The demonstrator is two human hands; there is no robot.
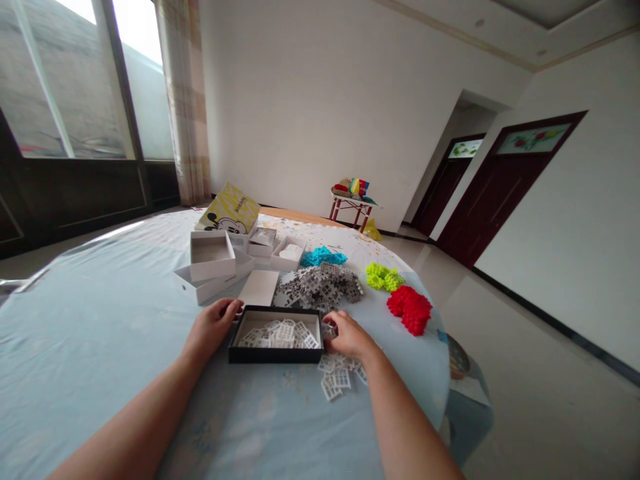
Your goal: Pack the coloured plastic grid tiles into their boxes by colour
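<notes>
Box (276, 357) between both hands (212, 328) (347, 336)

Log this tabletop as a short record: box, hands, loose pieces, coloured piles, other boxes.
Black box: open, white lattice pieces inside
Left hand: at the box's left end, contact unclear
Right hand: at its right end, fingers curled, contact unclear
Loose pieces: white lattice, on the tablecloth near the right hand
Coloured piles: gray pile, blue pile, yellow-green pile, red pile
Other boxes: white boxes, yellow cartoon box
</notes>
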